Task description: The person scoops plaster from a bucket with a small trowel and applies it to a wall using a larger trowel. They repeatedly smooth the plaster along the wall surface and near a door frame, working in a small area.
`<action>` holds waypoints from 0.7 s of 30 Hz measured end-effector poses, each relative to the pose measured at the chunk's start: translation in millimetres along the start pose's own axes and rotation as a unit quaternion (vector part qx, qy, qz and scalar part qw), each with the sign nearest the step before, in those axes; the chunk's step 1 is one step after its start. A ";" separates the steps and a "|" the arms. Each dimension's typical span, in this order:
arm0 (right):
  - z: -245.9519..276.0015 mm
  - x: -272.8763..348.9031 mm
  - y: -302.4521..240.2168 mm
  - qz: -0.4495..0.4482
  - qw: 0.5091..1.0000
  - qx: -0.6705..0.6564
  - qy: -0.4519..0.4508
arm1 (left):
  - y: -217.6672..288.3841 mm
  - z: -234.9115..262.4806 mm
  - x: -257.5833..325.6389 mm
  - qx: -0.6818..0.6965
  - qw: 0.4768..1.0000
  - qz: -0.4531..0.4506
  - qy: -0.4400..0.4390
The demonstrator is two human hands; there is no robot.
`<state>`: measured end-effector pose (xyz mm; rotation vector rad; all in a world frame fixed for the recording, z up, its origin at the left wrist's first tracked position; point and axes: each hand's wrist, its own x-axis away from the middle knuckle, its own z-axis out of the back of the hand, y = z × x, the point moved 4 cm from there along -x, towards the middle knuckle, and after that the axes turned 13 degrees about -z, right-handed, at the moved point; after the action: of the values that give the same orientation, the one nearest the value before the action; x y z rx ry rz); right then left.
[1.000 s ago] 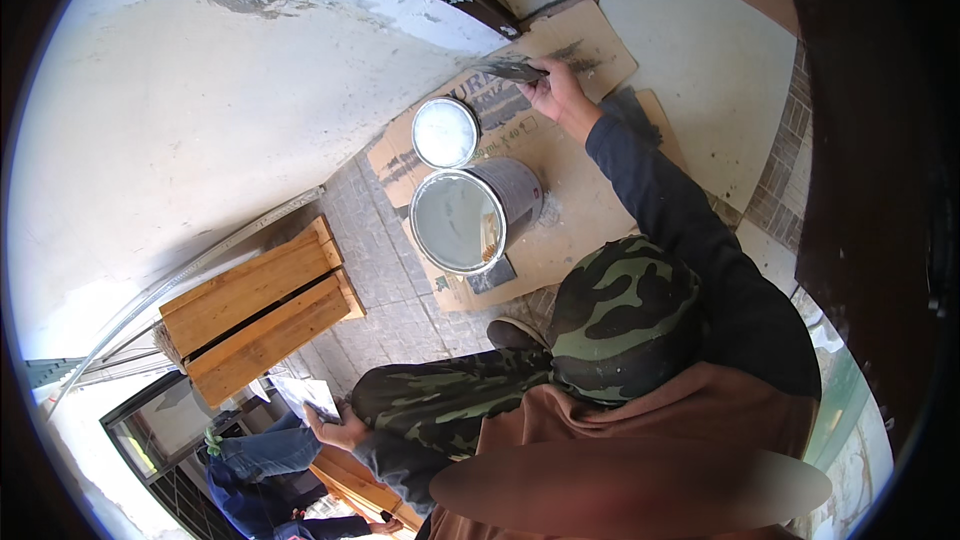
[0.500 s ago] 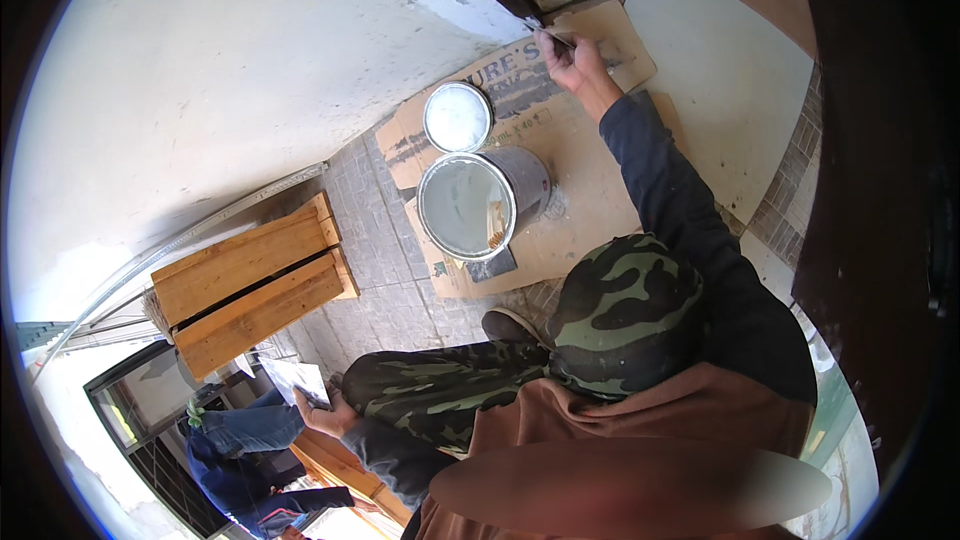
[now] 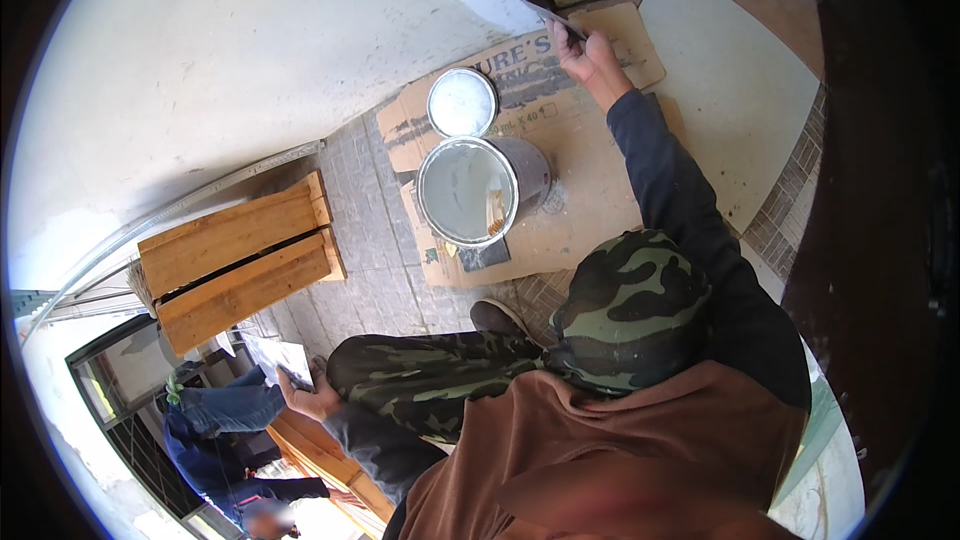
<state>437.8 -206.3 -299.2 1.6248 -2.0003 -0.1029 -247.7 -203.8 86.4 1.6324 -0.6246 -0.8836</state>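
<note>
My right hand (image 3: 585, 55) is stretched out to the wall (image 3: 270, 50) beside the dark door frame. Its fingers are closed around a thin scraper (image 3: 552, 16), whose blade lies at the wall's lower edge. Low on the left, my left hand (image 3: 312, 395) grips a flat plate (image 3: 277, 358) smeared with white; its handle, if any, is hidden. Between my hands stands an opened paint bucket (image 3: 537, 172), pale inside. A wide brush (image 3: 495, 210) rests in it, bristles or handle hard to tell apart. The round lid (image 3: 462, 103), coated white, lies next to the bucket.
Flattened cardboard (image 3: 590, 190) lies under the bucket on grey paving (image 3: 365, 230). A wooden bench (image 3: 235, 260) stands along the wall at the left. Another person in jeans (image 3: 230, 405) is at the lower left. A dark door panel (image 3: 870, 190) is at the right.
My right hand has shifted slightly, and the scraper's blade is turned so more of it shows against the wall. My left hand still holds the plate. The whole view has shifted a little.
</note>
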 end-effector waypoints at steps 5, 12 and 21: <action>-5.6 2.8 -16.0 0.064 0.998 0.004 -0.012 | 0.8 4.2 0.1 0.011 1.000 0.006 0.004; 5.8 1.2 -5.6 0.015 0.999 0.019 0.024 | -5.4 7.6 -9.6 0.032 0.999 0.020 -0.030; 24.2 -4.5 -18.5 -0.021 1.000 0.022 -0.001 | -6.7 17.7 -14.6 0.023 0.999 -0.004 -0.024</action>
<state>443.5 -213.8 -328.5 1.6960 -1.9835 -0.0764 -270.9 -200.9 81.4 1.6605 -0.6774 -0.9225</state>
